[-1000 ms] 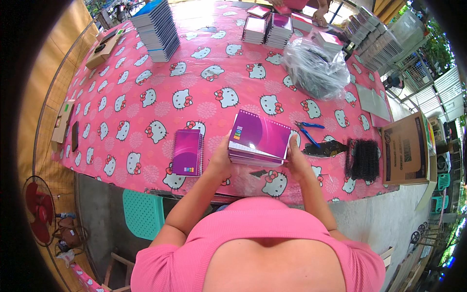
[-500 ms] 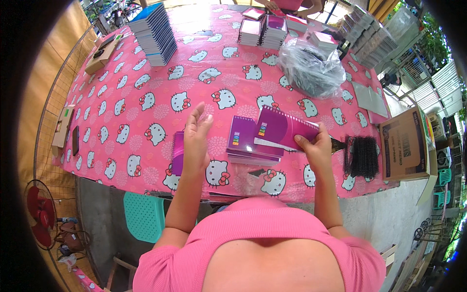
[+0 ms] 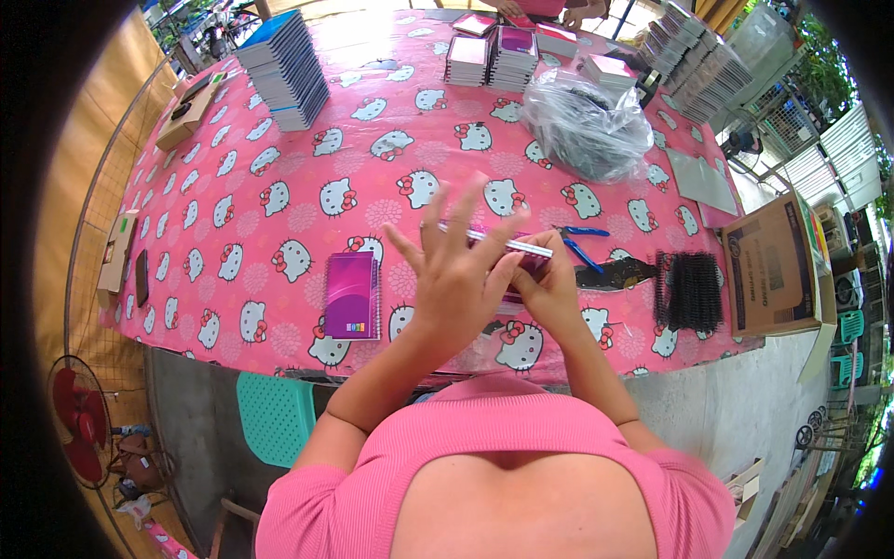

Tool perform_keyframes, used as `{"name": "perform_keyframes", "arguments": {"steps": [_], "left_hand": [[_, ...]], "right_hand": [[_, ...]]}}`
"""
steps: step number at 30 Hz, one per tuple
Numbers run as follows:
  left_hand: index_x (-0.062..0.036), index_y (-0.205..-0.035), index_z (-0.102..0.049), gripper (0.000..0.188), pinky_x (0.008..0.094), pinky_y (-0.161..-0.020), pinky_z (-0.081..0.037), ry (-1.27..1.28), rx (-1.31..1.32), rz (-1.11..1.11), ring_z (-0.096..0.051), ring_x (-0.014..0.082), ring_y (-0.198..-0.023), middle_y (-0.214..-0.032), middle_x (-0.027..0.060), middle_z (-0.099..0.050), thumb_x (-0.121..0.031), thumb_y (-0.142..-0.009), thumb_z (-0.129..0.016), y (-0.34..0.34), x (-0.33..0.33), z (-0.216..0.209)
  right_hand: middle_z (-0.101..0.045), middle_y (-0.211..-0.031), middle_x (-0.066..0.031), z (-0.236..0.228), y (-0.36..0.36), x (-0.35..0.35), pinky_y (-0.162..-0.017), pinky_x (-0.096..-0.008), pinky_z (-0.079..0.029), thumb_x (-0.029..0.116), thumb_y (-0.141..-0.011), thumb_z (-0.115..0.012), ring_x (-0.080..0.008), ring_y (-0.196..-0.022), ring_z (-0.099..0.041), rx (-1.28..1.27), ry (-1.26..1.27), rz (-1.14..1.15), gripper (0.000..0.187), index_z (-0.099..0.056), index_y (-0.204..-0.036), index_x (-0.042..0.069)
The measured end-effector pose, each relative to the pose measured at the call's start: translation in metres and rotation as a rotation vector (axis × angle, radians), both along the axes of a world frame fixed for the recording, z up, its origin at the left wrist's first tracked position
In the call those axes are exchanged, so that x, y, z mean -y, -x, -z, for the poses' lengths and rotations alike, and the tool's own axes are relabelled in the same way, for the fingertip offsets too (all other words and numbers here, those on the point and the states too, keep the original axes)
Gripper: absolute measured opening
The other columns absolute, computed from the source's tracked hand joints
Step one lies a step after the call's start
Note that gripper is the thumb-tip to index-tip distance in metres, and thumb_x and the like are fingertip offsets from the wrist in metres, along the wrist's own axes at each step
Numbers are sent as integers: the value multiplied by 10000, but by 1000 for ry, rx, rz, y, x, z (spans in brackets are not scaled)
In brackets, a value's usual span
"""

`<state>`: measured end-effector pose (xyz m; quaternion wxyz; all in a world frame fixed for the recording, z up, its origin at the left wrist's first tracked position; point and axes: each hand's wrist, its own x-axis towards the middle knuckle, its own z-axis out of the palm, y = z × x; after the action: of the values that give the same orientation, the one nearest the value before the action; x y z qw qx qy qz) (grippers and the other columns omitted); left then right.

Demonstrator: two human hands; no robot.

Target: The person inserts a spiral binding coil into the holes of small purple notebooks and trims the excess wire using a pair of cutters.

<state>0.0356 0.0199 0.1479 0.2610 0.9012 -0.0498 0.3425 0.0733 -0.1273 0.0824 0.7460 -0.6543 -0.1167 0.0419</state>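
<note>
My right hand [image 3: 548, 291] pinches a purple spiral notebook [image 3: 529, 247], which is tilted so that its white edge shows. Fingers spread, my left hand [image 3: 456, 270] is over the notebook's left part; whether it touches it is hard to tell. More purple notebooks lie beneath my hands, mostly hidden. To the left of my left forearm, other purple notebooks [image 3: 350, 298] lie in a low pile on the pink patterned tablecloth [image 3: 303, 216]. Blue-handled pliers [image 3: 589, 250] rest just beyond my right hand.
Black binding coils [image 3: 691, 293] stand at right beside a cardboard box [image 3: 773, 265]. A clear plastic bag [image 3: 591, 130] with dark contents lies farther back. A tall notebook stack [image 3: 287, 74] rises far left; more stacks [image 3: 492, 61] stand at the back, near another person's hands [image 3: 510, 9].
The held notebook has turned from cover-up to edge-on and shifted slightly left. My left hand has moved right to it, uncovering the left pile. The pliers now show.
</note>
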Motion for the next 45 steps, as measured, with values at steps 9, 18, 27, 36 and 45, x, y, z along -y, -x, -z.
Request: {"name": "perform_keyframes", "arguments": {"steps": [9,18,27,36,45], "left_hand": [[-147,-952,-719,178,453,-929,-245,71,-85,242,-537,178,-922,-868,-35,-669,-227,-793,-718,-17,5,15],[-132,-897,-691,141,442,-894,-251,114,-95,231,-541,174,-898,-832,-34,-650,-238,-805,-703,-18,1,17],[-129,-903,-700,147,446,-894,-253,123,-114,239,-541,178,-911,-852,-23,-661,-239,-806,-709,-18,0,15],[-127,-893,-726,200,387,-860,-300,127,-89,229,-542,166,-893,-840,-20,-672,-237,-735,-781,-13,3,11],[-147,-858,-726,160,431,-863,-253,180,-33,267,-532,153,-846,-777,-44,-644,-261,-751,-759,-16,2,17]], "right_hand": [[-660,-974,-170,47,-81,219,-778,-410,-494,299,-799,-703,-322,-920,-639,77,1368,660,355,-650,-1000,11],[-646,-897,-206,80,-65,234,-744,-431,-488,262,-793,-699,-366,-874,-630,82,1375,718,248,-687,-893,36],[-630,-818,-139,13,-51,163,-701,-373,-492,122,-794,-700,-290,-785,-626,278,1137,446,168,-701,-934,28],[-655,-885,-62,-65,-2,53,-621,-258,-461,88,-753,-750,-129,-723,-598,429,529,89,210,-720,-960,58],[-646,-770,-67,-72,-11,60,-635,-270,-467,105,-831,-679,-133,-718,-600,97,474,-183,168,-703,-981,31]]}}
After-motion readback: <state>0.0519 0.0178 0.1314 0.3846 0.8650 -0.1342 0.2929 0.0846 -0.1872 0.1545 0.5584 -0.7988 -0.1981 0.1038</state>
